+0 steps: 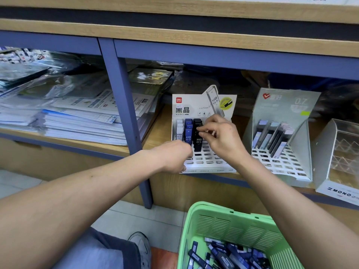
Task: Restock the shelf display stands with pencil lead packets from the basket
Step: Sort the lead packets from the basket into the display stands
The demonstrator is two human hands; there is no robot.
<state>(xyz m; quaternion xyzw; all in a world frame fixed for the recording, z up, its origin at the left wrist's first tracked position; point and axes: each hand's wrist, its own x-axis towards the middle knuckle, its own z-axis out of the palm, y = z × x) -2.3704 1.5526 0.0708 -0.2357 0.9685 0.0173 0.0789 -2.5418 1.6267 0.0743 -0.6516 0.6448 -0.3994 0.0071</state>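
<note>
A white HB 0.5 display stand (pixel 204 105) stands on the wooden shelf, with a row of white packets (pixel 179 131), a row of blue packets (pixel 188 133) and a row of black ones. My right hand (pixel 219 136) pinches the top of the front black packet (pixel 198 141), which stands upright in the stand's grid. At the stand's front left corner is my left hand (pixel 172 156), fingers curled under and hidden from me. The green basket (pixel 223 224) sits below at the bottom right, holding several blue and black lead packets (pixel 229 255).
A grey-green 0.7 stand (pixel 281 105) with several packets stands to the right, and beside it a clear MONO box (pixel 342 152). A blue shelf post (pixel 126 113) separates stacks of paper goods (pixel 77 121) on the left. My shoe (pixel 141 245) rests on the tiled floor.
</note>
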